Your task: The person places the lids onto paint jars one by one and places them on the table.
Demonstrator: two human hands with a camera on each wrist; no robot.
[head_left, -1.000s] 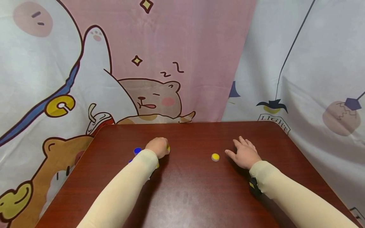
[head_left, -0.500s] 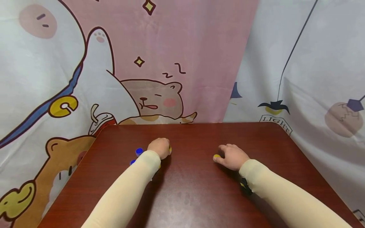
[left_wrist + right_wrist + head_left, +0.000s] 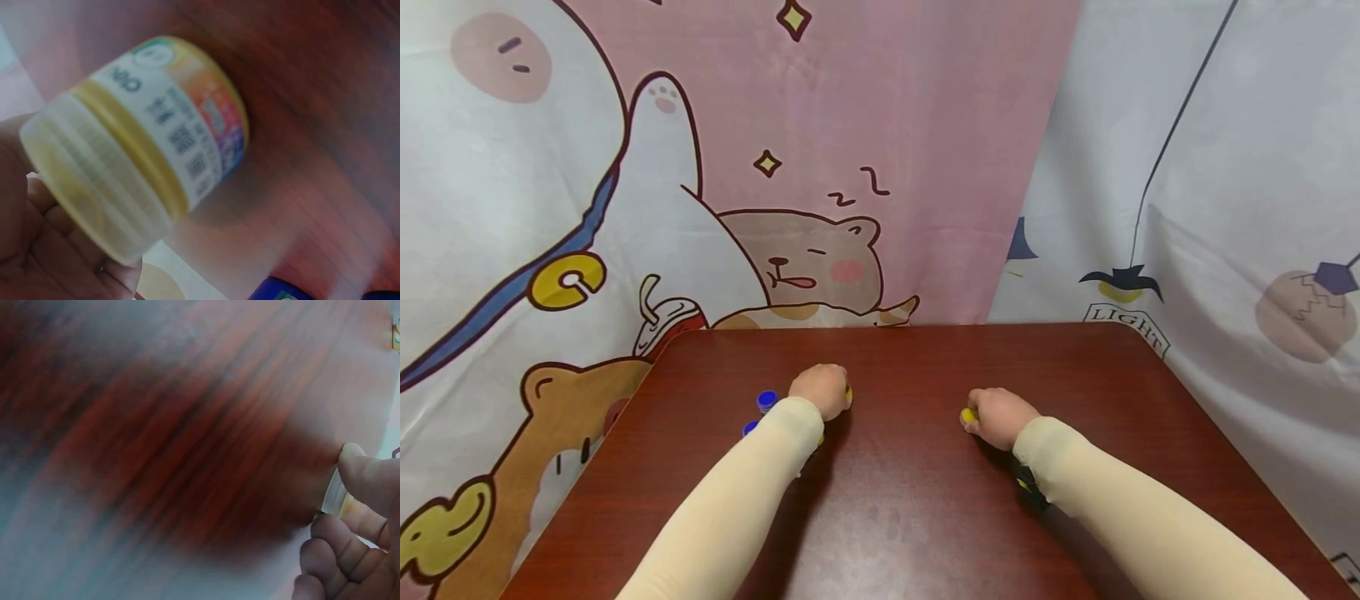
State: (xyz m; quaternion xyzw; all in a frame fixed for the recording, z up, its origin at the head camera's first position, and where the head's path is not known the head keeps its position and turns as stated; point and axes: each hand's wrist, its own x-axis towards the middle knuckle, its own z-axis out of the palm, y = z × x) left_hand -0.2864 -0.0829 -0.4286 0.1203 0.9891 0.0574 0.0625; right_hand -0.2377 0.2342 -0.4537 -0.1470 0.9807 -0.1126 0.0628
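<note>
My left hand [image 3: 818, 390] holds a labelled jar [image 3: 181, 125] left of the table's middle. In the left wrist view this jar is tilted, with yellow bands and a translucent ribbed end towards the palm; the hand partly shows behind it. Only a sliver of yellow shows past the fingers in the head view. To the right, my right hand [image 3: 1006, 417] pinches a small, flat, round yellow piece, lid-like [image 3: 968, 415], low over the table. Its translucent rim shows between thumb and fingers in the right wrist view, the remaining fingers curled.
Two blue-topped jars [image 3: 767, 401] stand left of my left forearm, one partly hidden by the sleeve. Under everything is a reddish-brown wooden table [image 3: 895, 517]. A cartoon-printed curtain [image 3: 955, 167] hangs behind its far edge.
My right hand has moved left from open beside the yellow lid-like piece and closed its fingers on it. The left hand keeps its hold on the jar, nearly still.
</note>
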